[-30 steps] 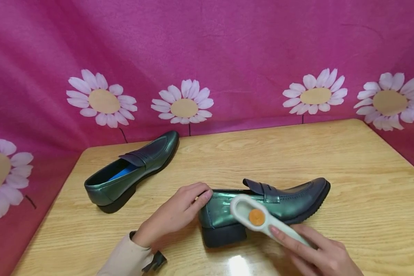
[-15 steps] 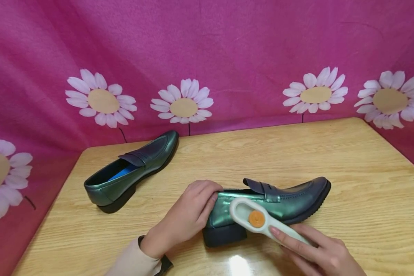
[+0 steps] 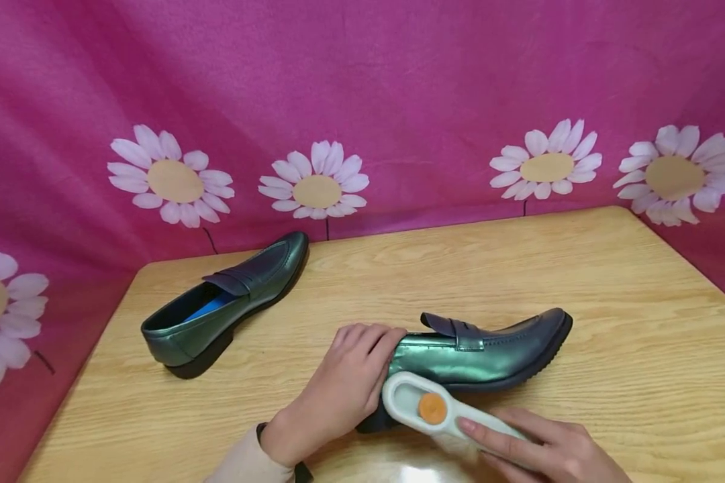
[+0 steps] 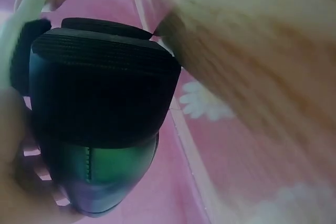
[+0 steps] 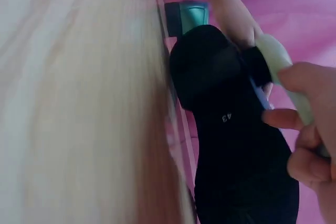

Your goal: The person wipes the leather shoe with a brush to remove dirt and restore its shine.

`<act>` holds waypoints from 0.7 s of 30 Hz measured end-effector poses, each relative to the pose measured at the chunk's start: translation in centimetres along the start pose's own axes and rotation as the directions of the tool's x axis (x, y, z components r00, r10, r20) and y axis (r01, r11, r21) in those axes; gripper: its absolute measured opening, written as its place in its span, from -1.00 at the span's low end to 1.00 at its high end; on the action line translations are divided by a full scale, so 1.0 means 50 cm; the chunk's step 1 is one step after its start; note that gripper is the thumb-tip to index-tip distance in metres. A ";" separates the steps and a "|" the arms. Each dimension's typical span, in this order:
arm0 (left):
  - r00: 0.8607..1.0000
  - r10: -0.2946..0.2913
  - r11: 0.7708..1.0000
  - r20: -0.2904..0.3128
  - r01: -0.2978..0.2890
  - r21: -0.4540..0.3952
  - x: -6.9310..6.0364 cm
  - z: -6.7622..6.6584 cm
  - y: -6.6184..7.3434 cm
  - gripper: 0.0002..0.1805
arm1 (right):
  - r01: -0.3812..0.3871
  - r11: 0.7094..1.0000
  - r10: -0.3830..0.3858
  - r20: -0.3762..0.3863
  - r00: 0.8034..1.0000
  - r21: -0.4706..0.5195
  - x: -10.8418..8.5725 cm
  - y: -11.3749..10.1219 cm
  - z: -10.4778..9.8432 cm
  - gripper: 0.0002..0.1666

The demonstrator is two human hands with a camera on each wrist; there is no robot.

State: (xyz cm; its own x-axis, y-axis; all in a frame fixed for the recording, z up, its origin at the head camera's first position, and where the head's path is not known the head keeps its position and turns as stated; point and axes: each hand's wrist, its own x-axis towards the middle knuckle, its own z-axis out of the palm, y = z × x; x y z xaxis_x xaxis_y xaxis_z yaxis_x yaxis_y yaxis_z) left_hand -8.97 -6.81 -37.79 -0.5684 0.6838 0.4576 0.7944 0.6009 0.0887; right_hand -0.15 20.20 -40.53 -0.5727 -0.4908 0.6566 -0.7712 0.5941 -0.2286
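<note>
A dark green metallic loafer [image 3: 495, 355] lies on the wooden table, toe to the right. My left hand [image 3: 344, 379] grips its heel end from behind, hiding much of the heel. In the left wrist view, fingers curl along the side of the loafer [image 4: 105, 98]. My right hand [image 3: 552, 449] holds a pale green shoe brush [image 3: 399, 396] by its handle. An orange disc is set in the brush's head. The right wrist view shows its dark bristles [image 5: 257, 66] at the loafer's side near the heel, and the black sole [image 5: 226, 145] facing the camera.
The matching loafer [image 3: 235, 302], with a blue insole, stands at the back left of the table [image 3: 610, 282]. A magenta cloth [image 3: 423, 87] printed with white daisies hangs behind the table and along its sides.
My left hand has shifted right, farther over the heel. The brush in my right hand has moved down and slightly left, from the loafer's side toward the heel. The other loafer stays put.
</note>
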 end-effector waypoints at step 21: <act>0.999 -0.022 0.997 0.030 0.019 0.078 0.000 0.000 -0.003 -0.66 | -0.228 0.966 0.214 -0.115 0.970 -0.125 -0.016 0.026 -0.046 -0.44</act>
State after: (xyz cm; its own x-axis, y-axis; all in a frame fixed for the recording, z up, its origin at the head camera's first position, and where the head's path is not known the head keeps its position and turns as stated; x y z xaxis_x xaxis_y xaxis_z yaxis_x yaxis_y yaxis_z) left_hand -9.08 -6.88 -37.81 -0.5916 0.6826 0.4290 0.7642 0.6444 0.0285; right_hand -0.08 22.83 -39.72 -0.6888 -0.2751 0.6708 -0.5792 0.7652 -0.2809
